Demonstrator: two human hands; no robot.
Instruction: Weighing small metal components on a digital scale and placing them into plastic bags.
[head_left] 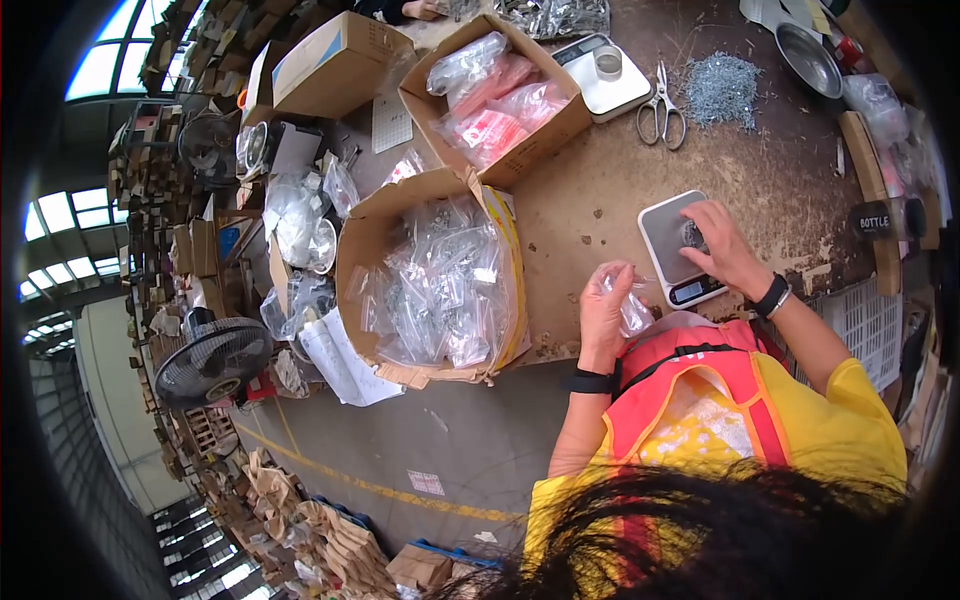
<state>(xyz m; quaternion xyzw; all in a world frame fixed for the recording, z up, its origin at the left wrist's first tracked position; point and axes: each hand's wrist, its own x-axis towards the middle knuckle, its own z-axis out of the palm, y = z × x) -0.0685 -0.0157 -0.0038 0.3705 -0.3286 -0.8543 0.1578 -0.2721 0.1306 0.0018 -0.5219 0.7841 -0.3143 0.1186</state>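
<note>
My left hand [607, 309] is closed on a clear plastic bag [634, 314] in front of my waist. To its right, my right hand [723, 243] reaches over a small digital scale [664, 226] with a grey plate and a lit display. Its thumb and fingers curve around a small round metal cup [691, 235] on the plate; the cup's contents are too small to make out. Left of my hands stands an open carton [508, 270] filled with clear bags of small metal parts [440, 290].
Behind it, another carton [545, 150] holds pink and clear bags. A white scale [612, 90] bears a metal cup [607, 62]. Nearby lie scissors [661, 115] and a pile of small screws [722, 90]. A metal bowl [808, 60] sits far right; a fan [213, 360] stands left.
</note>
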